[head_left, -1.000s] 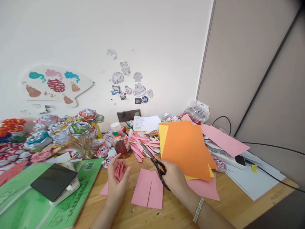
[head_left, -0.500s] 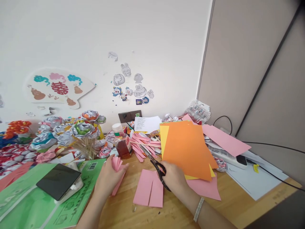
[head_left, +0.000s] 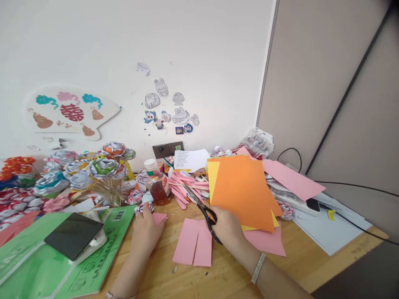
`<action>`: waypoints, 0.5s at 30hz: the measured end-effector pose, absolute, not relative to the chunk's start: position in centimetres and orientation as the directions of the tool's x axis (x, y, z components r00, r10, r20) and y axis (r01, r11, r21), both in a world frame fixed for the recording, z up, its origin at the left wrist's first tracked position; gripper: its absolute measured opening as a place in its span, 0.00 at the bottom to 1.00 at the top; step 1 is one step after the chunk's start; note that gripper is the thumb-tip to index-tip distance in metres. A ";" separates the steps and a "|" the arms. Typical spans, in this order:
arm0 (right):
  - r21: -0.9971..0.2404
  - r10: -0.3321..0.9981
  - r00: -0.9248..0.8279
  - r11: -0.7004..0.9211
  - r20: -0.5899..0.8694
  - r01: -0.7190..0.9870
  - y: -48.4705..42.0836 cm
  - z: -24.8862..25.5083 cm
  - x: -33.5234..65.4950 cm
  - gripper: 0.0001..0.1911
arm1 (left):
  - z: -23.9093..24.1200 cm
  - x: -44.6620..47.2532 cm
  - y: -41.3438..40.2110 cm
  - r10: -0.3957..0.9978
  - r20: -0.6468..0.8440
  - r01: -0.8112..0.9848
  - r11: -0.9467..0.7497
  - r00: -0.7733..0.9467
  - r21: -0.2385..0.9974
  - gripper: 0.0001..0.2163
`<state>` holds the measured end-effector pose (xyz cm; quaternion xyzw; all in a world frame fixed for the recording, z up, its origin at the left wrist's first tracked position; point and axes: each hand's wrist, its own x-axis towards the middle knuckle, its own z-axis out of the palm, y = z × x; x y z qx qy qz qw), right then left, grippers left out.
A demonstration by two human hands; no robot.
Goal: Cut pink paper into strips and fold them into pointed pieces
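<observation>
My right hand (head_left: 229,227) is closed around the handles of black scissors (head_left: 205,212). Their closed-looking blades point away to the upper left, near a heap of cut pink paper strips (head_left: 179,189). Below the scissors lies a pink paper sheet (head_left: 188,245) with a slit up its middle, flat on the wooden desk. To its left, my left hand (head_left: 146,230) rests over a smaller pink paper piece (head_left: 159,218), thumb and fingers apart, covering part of it. The fingertips reach a striped paper rosette (head_left: 142,207).
Orange sheets (head_left: 243,193) and yellow sheets overlap beside my right hand. A green folder (head_left: 93,270) carries a dark tablet-like device (head_left: 74,236). Behind stand a jar of reddish liquid (head_left: 158,189) and paper flowers (head_left: 106,168). A power strip (head_left: 299,203) with cables lies right.
The view has shifted slightly. My left hand has come down and released the fanned pink strips, which now lie mostly under it; the striped rosette shows at its fingertips. The right hand keeps the scissors.
</observation>
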<state>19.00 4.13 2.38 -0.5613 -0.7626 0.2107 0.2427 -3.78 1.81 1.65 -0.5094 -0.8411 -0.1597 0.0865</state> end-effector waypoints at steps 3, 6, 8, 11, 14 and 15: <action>-0.593 0.962 -0.243 0.266 0.120 0.760 4.1 2.6 19.0 0.13 | 2.2 -3.1 1.5 0.809 0.345 0.877 0.468 -0.476 0.113 0.28; -0.557 0.965 -0.238 0.257 0.107 0.790 4.2 2.7 18.9 0.12 | 2.7 -2.0 1.0 0.842 0.374 0.911 0.413 -0.390 0.020 0.21; -0.506 0.971 -0.223 0.237 0.088 0.829 4.3 2.5 18.8 0.10 | 2.7 -1.1 0.8 0.912 0.276 0.951 0.306 -0.305 0.041 0.17; -0.460 0.978 -0.204 0.205 0.051 0.864 4.3 2.1 18.7 0.08 | 2.1 0.3 0.6 0.973 0.085 0.970 0.204 -0.216 0.129 0.15; -0.474 0.978 -0.204 0.204 0.051 0.857 4.2 1.8 18.5 0.08 | 1.2 1.2 0.5 0.977 0.016 0.968 0.209 -0.214 0.141 0.14; -0.480 0.976 -0.210 0.210 0.054 0.852 4.2 1.8 18.5 0.08 | 1.1 1.4 0.5 0.977 0.008 0.967 0.212 -0.215 0.142 0.13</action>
